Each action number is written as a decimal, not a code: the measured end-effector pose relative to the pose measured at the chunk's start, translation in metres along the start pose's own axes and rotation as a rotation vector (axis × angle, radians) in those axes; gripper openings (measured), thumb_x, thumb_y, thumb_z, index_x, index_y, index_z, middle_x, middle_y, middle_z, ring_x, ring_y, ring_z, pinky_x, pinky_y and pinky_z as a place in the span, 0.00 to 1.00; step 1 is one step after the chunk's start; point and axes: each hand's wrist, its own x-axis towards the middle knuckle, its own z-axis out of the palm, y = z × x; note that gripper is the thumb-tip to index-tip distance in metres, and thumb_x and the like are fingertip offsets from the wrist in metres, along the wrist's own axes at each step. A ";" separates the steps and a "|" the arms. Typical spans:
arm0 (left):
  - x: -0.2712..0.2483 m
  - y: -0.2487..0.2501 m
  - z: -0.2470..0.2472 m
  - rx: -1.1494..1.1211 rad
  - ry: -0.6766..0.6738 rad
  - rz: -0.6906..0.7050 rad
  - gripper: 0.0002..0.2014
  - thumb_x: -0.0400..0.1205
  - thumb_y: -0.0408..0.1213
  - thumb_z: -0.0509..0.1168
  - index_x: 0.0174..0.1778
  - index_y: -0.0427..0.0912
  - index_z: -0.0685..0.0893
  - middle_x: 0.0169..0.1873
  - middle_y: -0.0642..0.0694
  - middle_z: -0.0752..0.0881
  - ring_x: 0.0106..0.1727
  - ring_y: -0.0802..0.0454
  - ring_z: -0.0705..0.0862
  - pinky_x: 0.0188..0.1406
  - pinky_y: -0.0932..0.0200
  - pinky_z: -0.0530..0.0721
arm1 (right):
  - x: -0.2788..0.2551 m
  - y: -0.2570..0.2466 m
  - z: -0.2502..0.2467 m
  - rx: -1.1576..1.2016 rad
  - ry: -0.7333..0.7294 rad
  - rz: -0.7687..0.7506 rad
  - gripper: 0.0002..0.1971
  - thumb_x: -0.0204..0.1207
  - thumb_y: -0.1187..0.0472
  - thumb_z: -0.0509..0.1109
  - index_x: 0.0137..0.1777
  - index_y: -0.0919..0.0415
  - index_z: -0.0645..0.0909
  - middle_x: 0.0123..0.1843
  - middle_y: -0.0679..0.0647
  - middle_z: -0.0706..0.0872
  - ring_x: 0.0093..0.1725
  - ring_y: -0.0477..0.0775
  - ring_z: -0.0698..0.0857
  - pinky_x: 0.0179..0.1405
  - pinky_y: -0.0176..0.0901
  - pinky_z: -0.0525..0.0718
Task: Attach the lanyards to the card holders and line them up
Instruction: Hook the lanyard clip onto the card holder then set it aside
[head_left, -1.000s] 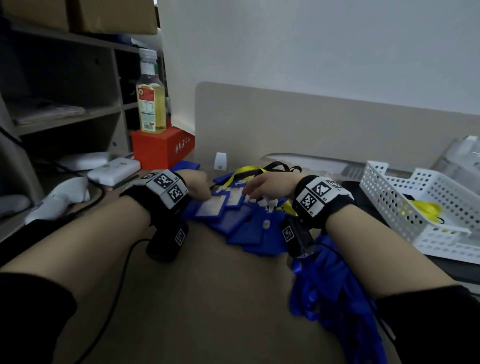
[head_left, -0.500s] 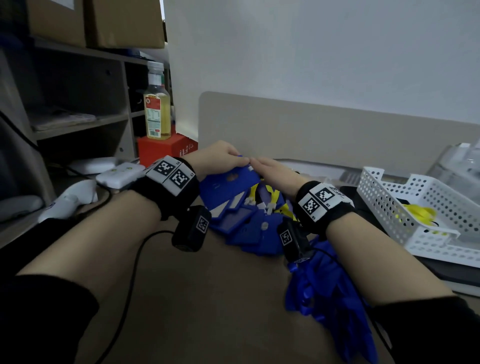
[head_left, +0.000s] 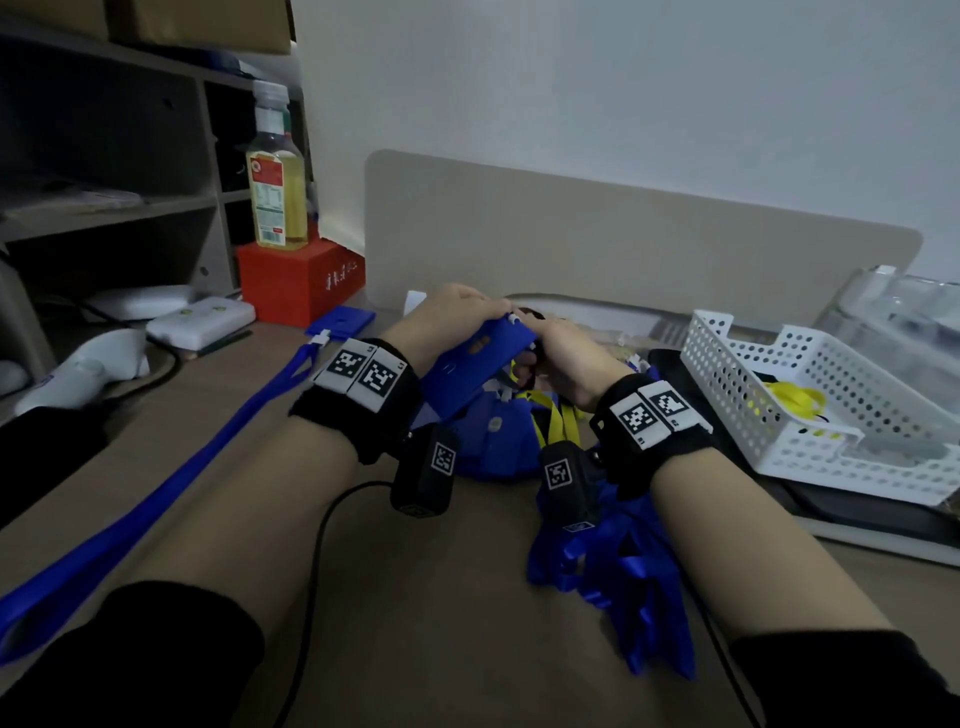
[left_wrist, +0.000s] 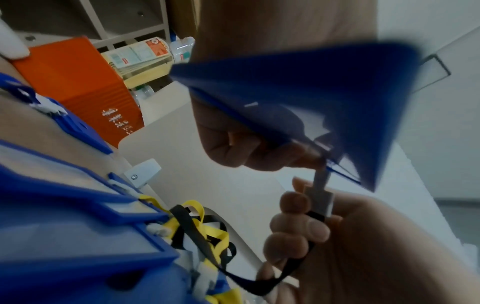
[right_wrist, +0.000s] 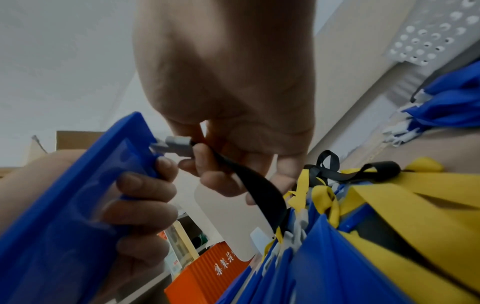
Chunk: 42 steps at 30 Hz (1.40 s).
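At frame centre, the left hand (head_left: 457, 312) gripped a flat blue plastic card holder (head_left: 475, 364); the right hand (head_left: 563, 353) pinched a black lanyard's grey plastic clip (right_wrist: 179, 147) at its edge.

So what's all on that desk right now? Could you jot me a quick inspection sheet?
Surface: brown desk.
Job's things: blue holder held up; black lanyard with its grey clip at the holder's edge; holder pile; blue lanyards; one finished set laid out on the left.
Clutter: white basket, red box, bottle.
Grippers: left hand grips the holder; right hand pinches the clip.
Cables: black cable.
Surroundings: shelves, partition.
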 end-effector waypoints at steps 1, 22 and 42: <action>0.001 -0.002 0.003 -0.020 0.008 0.005 0.13 0.85 0.41 0.64 0.37 0.39 0.82 0.14 0.54 0.79 0.14 0.60 0.75 0.18 0.69 0.72 | -0.002 0.003 -0.002 0.033 -0.004 0.022 0.14 0.86 0.50 0.57 0.41 0.56 0.70 0.21 0.48 0.68 0.21 0.46 0.69 0.23 0.35 0.69; 0.008 -0.010 0.022 0.564 0.033 0.237 0.18 0.89 0.40 0.51 0.33 0.45 0.75 0.32 0.48 0.79 0.38 0.48 0.78 0.40 0.54 0.73 | -0.014 0.009 0.004 0.256 0.075 0.028 0.09 0.86 0.57 0.59 0.49 0.60 0.77 0.24 0.51 0.66 0.20 0.47 0.63 0.14 0.31 0.69; 0.011 -0.005 -0.005 0.683 0.114 0.382 0.22 0.90 0.41 0.49 0.27 0.45 0.65 0.27 0.48 0.71 0.29 0.55 0.68 0.35 0.56 0.60 | -0.019 0.005 0.002 0.286 -0.106 -0.047 0.17 0.86 0.60 0.54 0.33 0.57 0.66 0.23 0.46 0.61 0.20 0.42 0.57 0.24 0.37 0.54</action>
